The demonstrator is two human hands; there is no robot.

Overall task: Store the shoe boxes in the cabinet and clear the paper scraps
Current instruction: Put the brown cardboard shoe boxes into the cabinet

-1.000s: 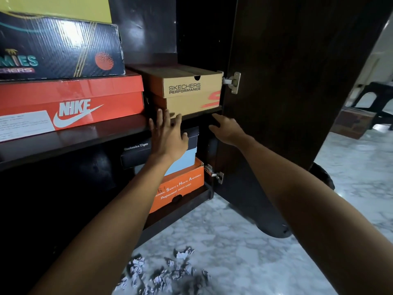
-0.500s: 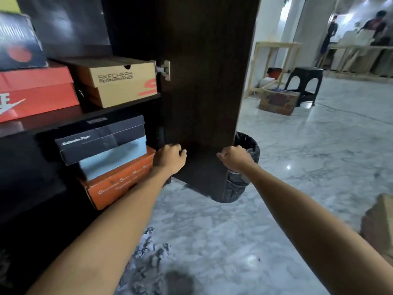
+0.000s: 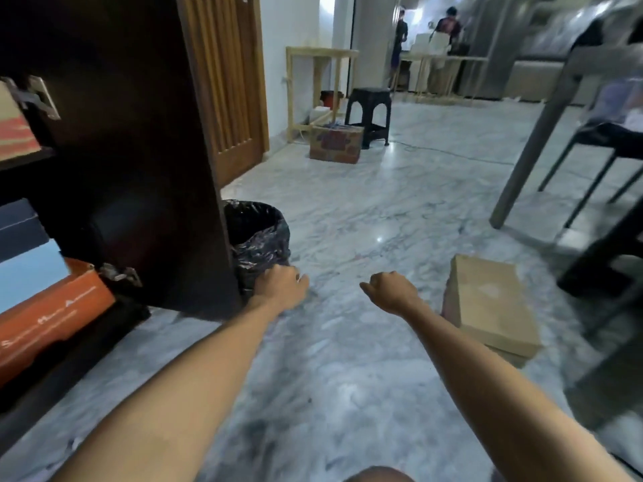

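Note:
A plain brown shoe box (image 3: 494,300) lies on the marble floor at the right, just beyond my right hand (image 3: 391,290), which is curled shut and holds nothing. My left hand (image 3: 282,285) is also loosely closed and empty, in front of a bin lined with a black bag (image 3: 257,234). The dark cabinet's open door (image 3: 139,151) stands at the left. Inside the cabinet an orange box (image 3: 52,314) sits under a light blue and black box (image 3: 21,252). A tan box's corner (image 3: 14,130) shows on the shelf above. No paper scraps are in view.
A grey table leg (image 3: 536,140) and dark chairs (image 3: 605,147) stand at the right. A black stool (image 3: 370,113), a cardboard box (image 3: 335,144) and a wooden rack (image 3: 313,88) are farther back. A wooden door (image 3: 229,88) is behind the cabinet. Two people stand far off.
My view has swung right, away from the shelves. Both hands came off the cabinet door and the boxes and now hang closed over the floor, with the brown box in view.

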